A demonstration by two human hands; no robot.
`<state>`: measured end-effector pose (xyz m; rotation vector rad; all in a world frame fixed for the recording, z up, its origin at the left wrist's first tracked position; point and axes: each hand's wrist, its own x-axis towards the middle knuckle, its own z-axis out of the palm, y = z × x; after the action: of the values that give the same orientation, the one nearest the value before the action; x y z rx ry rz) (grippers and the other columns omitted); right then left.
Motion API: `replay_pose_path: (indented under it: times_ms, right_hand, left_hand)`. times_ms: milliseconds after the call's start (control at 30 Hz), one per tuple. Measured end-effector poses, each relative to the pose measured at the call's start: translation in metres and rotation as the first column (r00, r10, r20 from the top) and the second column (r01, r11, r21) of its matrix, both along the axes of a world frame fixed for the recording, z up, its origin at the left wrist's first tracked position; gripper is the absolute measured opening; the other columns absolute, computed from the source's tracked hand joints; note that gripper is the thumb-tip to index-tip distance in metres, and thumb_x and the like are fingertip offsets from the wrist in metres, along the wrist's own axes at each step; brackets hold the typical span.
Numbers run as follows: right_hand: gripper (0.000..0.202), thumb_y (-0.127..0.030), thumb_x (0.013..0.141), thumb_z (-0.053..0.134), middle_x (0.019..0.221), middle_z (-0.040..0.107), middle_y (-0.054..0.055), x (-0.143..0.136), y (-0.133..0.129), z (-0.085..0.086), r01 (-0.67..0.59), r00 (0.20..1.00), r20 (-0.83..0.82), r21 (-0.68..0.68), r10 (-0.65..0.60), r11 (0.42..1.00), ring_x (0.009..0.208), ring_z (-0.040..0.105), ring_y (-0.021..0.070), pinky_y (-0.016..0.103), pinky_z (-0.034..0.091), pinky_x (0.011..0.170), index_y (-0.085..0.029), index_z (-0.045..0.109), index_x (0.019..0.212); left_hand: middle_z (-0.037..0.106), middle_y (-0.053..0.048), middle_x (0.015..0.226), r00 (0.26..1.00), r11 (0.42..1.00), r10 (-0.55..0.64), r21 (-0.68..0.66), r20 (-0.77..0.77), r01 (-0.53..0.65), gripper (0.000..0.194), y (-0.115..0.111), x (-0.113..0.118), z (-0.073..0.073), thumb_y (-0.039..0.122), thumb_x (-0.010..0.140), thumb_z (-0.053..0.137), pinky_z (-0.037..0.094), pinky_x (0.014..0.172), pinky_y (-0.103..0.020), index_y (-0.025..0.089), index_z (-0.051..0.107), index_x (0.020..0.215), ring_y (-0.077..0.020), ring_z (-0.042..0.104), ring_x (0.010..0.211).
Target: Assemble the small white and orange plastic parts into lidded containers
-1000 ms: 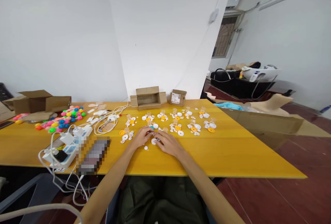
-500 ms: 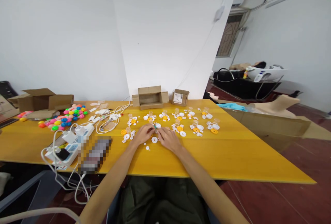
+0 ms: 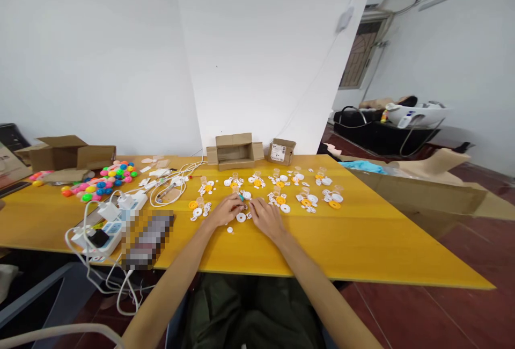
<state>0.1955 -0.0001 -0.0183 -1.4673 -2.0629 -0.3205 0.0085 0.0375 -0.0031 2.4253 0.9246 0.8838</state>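
White disc (image 3: pixel 240 217): flat on the yellow counter (image 3: pixel 341 247), between the hands.
Right hand (image 3: pixel 269 219): fingers bent; grip contents hidden, can't tell.
Left hand (image 3: pixel 226 210): curled beside the teal piece; can't tell if the grip holds it.
Teal piece (image 3: pixel 242 197): best steadied lightly, small parts pinched by their edges.
Open carton (image 3: pixel 233 164): beyond, against the wall.

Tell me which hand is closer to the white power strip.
Left. The left hand is off to the right of the power strip; the right hand is farther right, past the left one.
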Motion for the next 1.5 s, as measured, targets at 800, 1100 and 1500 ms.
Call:
replay_pose_path:
  times_ms: [800,1100,1500]
  right_hand:
    - [0.025,-0.022,0.098,0.044,0.085,0.073,0.006,0.001,0.002,0.000,0.009,0.977,-0.215,0.023,-0.004,1.000,0.074,0.067,0.0192,0.026,0.042,0.062,-0.023,0.068,0.091]
    - [0.020,-0.022,0.097,0.050,0.096,0.071,0.006,0.000,-0.001,-0.001,-0.232,0.972,-0.053,-0.047,0.230,0.972,0.087,0.065,0.0188,0.029,0.048,0.076,-0.024,0.069,0.093]
    - [0.013,-0.028,0.094,0.060,0.112,0.067,0.008,-0.001,-0.010,0.011,-0.479,0.878,-0.016,-0.040,0.479,0.877,0.108,0.061,0.0224,0.038,0.050,0.094,-0.023,0.071,0.100]
  left_hand:
    - [0.075,-0.007,0.100,0.994,0.987,-0.065,-0.142,0.087,0.077,0.021,-0.010,-0.001,0.005,0.028,0.094,0.057,0.049,0.096,-0.037,0.023,0.077,0.094,-0.0220,0.065,0.101]
    - [0.074,-0.006,0.095,0.987,0.975,0.034,-0.223,0.157,0.002,0.017,-0.009,-0.008,0.006,0.032,0.089,0.064,0.053,0.086,-0.034,0.020,0.076,0.088,-0.0193,0.066,0.088]
    - [0.075,-0.005,0.089,0.967,0.942,0.138,-0.329,0.213,-0.062,0.024,-0.003,-0.019,0.002,0.041,0.085,0.067,0.053,0.075,-0.031,0.020,0.075,0.092,-0.0185,0.065,0.078]
